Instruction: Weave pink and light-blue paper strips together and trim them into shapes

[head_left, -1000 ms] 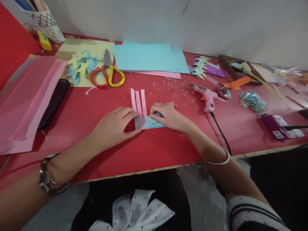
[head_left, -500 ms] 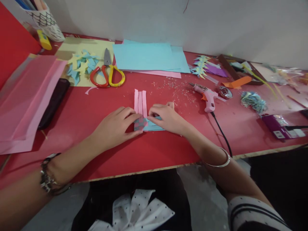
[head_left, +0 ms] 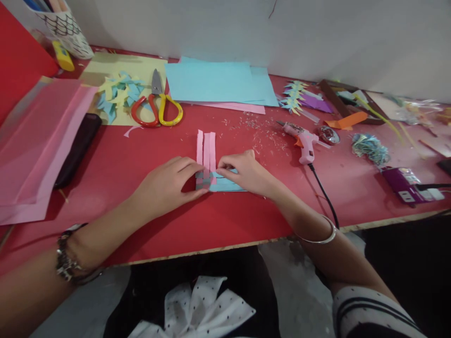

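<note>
Pink paper strips (head_left: pixel 209 148) stand upright in the view and cross blue paper strips (head_left: pixel 229 187) in a small weave on the red table. At the weave's left edge, my left hand (head_left: pixel 171 180) has its thumb and index finger spread, the tips touching the paper. My right hand (head_left: pixel 244 171) is closed in a pinch at the upper blue strip, just right of the pink ones. Its curled fingers hide part of that strip.
Scissors (head_left: pixel 157 105) lie beside paper scraps (head_left: pixel 121 91) at the back left. Blue sheets (head_left: pixel 211 82) rest behind the weave. To the right are a pink glue gun (head_left: pixel 299 138) with a black cord, a yarn bundle (head_left: pixel 369 149) and a purple power socket (head_left: pixel 405 185). Pink sheets (head_left: pixel 42 150) cover the left.
My left fingers have drawn back slightly to the left, so more of the weave shows. The leftmost pink strip now stands a little apart from the others. The right hand keeps its pinch.
</note>
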`<state>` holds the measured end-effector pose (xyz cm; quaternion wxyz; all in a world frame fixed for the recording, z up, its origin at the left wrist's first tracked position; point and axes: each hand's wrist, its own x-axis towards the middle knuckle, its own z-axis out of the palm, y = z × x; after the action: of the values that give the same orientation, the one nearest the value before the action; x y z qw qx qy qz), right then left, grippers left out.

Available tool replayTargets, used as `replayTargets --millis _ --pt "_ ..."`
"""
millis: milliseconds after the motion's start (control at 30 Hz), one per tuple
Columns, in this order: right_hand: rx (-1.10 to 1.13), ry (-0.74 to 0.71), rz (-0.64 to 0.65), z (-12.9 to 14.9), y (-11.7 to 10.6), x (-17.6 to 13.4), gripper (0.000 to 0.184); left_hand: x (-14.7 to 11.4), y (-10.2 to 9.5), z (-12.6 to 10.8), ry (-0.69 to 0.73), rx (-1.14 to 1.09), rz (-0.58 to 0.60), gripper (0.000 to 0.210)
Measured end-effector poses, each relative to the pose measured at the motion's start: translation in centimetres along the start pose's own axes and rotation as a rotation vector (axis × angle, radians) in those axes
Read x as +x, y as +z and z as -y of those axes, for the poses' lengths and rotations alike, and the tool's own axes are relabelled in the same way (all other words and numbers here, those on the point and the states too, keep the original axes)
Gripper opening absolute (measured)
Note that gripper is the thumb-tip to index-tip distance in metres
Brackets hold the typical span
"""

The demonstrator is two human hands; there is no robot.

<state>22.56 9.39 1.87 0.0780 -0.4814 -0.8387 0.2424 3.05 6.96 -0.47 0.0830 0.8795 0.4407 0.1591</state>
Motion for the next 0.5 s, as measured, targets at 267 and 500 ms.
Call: replayTargets --millis 267,500 --pt "0.024 -0.008 0.011 -0.13 0.01 0.06 0.020 -0.20 0.28 0.28 -0.021 -0.004 -0.006 0.037" --pt "0.031 -0.011 0.036 0.15 -0.26 -0.05 0.019 -0.14 0.25 0.23 -0.018 -0.012 -0.019 0.036"
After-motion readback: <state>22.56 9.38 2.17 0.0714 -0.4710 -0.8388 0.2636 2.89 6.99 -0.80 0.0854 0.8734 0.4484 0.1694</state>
